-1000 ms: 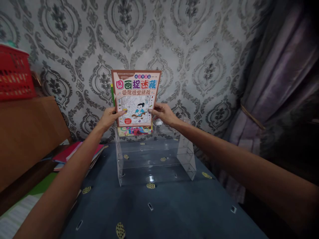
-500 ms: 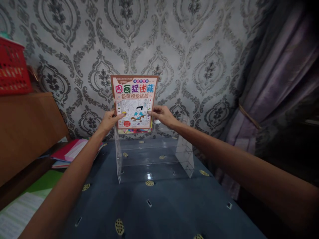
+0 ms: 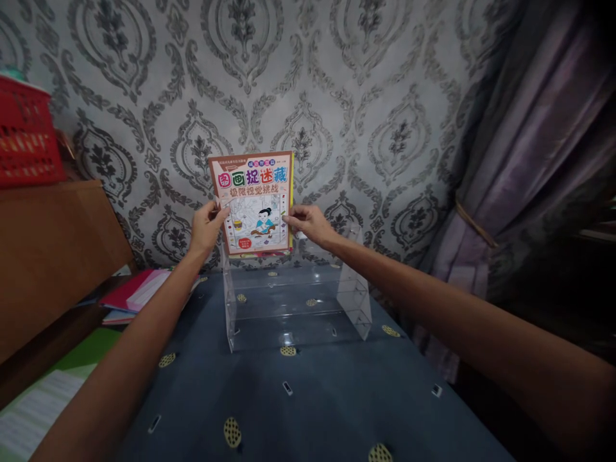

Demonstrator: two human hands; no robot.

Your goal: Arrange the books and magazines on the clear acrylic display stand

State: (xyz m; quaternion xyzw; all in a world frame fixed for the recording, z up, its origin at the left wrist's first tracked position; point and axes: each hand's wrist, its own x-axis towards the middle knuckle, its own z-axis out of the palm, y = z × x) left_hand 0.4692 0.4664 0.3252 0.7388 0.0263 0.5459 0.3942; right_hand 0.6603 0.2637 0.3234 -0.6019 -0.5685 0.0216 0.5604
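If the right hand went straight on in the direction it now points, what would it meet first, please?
The right hand points leftward at the brown-bordered, rectangular paper book, whose right edge it grips, so that comes first. Past it, probably the left hand, though depth is unclear.

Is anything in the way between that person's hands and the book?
Nothing visible. The left hand and right hand hold the book by its side edges. The clear rack shows lower down, not between them.

Book cover (image 3: 254,208): "图画捉迷藏" ("极限视觉挑战" beneath).
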